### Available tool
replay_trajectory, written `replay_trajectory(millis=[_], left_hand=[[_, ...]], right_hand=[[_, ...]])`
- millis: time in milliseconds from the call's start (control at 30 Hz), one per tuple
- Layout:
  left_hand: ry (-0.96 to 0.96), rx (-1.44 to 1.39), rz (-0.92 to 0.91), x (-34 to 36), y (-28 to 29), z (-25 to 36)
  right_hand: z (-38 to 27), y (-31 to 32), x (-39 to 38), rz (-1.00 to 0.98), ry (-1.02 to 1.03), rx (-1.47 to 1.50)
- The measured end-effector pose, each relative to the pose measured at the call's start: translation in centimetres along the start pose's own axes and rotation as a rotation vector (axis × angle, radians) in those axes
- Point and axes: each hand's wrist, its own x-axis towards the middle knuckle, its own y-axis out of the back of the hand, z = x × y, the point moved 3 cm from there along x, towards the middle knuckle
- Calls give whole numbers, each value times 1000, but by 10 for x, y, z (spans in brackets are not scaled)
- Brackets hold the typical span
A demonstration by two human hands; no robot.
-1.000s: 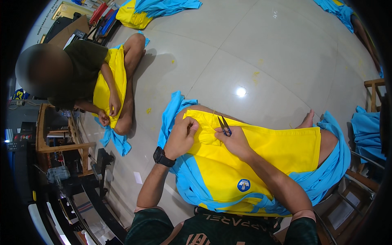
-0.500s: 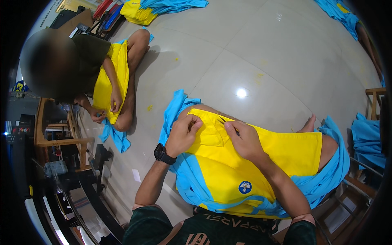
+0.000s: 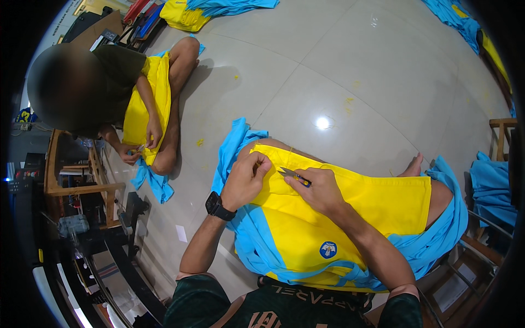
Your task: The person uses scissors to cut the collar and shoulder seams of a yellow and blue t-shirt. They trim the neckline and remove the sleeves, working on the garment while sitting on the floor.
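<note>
A yellow and blue garment (image 3: 372,213) lies spread over my lap and legs. My left hand (image 3: 246,180), with a black watch on its wrist, pinches the garment's yellow upper edge near the blue trim. My right hand (image 3: 320,188) holds a small thread snipper (image 3: 292,175), its blades pointing left at the fabric just beside my left fingers. A round blue badge (image 3: 328,250) shows on the yellow cloth below my right forearm.
A seated person (image 3: 126,104) at the left works on another yellow and blue garment (image 3: 147,109). More such garments lie at the top (image 3: 213,8) and right (image 3: 492,186). Wooden furniture (image 3: 76,186) stands at the left, and the tiled floor (image 3: 339,65) carries thread scraps.
My right hand has shifted a little, and the snipper now points left toward my left fingers. My left hand has kept its pinch on the yellow edge.
</note>
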Motion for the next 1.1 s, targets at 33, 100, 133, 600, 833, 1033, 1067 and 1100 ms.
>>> replay_trajectory(millis=[33, 100, 133, 600, 833, 1033, 1067, 1100], left_hand=[[-4, 5, -3, 0, 0, 1], [-2, 12, -15, 0, 0, 1], [4, 15, -25, 0, 0, 1], [-118, 227, -113, -12, 7, 11], [-190, 458, -136, -9, -8, 11], [-96, 406, -156, -6, -7, 9], [-72, 359, -154, -5, -6, 8], [-68, 325, -151, -5, -4, 8]], right_hand=[[1, -1, -1, 9, 2, 20], [3, -2, -2, 27, 8, 33], [3, -2, -2, 29, 5, 36], [-1, 12, 2, -53, -242, 94], [1, 12, -3, -209, -107, 19], [10, 2, -8, -182, 48, -82], [11, 1, -9, -177, 64, -83], [13, 0, -9, -174, 74, -101]])
